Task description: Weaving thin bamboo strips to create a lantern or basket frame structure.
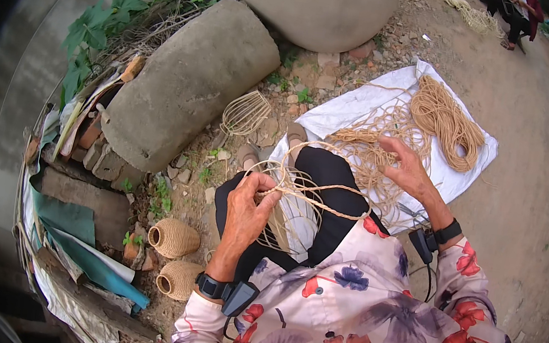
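Observation:
My left hand [247, 208] is closed, pinching a strand of tan cord [350, 216] at the rim of an open wire frame [271, 234]. This frame rests in my lap between my knees. The cord swings out from the pinch in a wide loop to the right. My right hand [406, 168] is raised beyond the loop with its fingers apart and nothing visible in them. Below and around it lies a loose tangle of cord [370, 173]. A thick coiled hank of cord [442, 117] sits just past that, on a white plastic sheet [337, 104].
Two small round cord-wrapped baskets [174, 239] stand on the ground at my left. Another bare wire frame [246, 113] lies beside a big concrete cylinder [193, 83]. Stacked bricks and boards [82, 203] line the left side. Another person [515, 16] sits at the far right.

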A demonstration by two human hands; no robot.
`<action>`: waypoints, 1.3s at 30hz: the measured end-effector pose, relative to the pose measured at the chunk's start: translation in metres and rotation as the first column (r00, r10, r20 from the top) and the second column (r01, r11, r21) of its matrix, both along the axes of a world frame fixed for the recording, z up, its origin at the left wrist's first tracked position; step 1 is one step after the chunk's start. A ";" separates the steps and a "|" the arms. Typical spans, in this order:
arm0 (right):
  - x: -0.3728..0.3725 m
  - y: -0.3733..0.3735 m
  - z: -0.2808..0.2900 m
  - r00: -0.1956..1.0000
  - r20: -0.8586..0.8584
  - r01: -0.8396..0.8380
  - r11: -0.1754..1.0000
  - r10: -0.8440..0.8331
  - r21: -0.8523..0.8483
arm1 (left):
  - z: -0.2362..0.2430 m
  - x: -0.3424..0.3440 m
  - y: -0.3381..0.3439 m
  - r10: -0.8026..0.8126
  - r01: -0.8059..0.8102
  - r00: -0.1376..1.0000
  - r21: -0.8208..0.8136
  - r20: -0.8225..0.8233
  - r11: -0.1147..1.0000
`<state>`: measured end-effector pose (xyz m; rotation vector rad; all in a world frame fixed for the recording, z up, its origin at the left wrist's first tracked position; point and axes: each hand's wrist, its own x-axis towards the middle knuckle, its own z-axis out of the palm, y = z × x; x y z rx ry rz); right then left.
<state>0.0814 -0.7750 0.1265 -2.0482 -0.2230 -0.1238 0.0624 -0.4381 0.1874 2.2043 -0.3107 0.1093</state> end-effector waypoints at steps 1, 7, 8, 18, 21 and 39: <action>0.016 0.023 0.008 0.985 0.143 -0.102 0.994 0.094 0.048 | 0.001 0.000 -0.002 -0.004 0.004 1.000 -0.017 0.017 1.000; 0.068 0.132 0.017 0.848 0.411 -0.214 0.926 0.333 -0.310 | 0.000 0.001 -0.004 -0.035 0.034 0.999 0.016 0.039 0.999; 0.069 0.137 0.017 0.846 0.360 -0.260 0.894 0.393 -0.364 | 0.001 0.001 -0.003 -0.034 0.034 0.998 0.015 0.043 0.999; -0.006 -0.157 -0.072 0.892 -0.009 0.452 0.888 -0.453 0.083 | 0.003 0.019 0.030 -0.009 -0.007 0.994 -0.149 -0.107 0.989; -0.104 -0.340 -0.129 0.427 0.090 0.867 0.379 -0.900 -0.324 | -0.003 0.033 0.050 -0.075 0.015 0.981 -0.317 -0.178 0.948; 0.062 0.085 -0.010 0.908 0.394 -0.079 0.982 0.142 -0.170 | 0.003 0.042 0.042 -0.241 0.099 0.919 -0.407 -0.313 0.908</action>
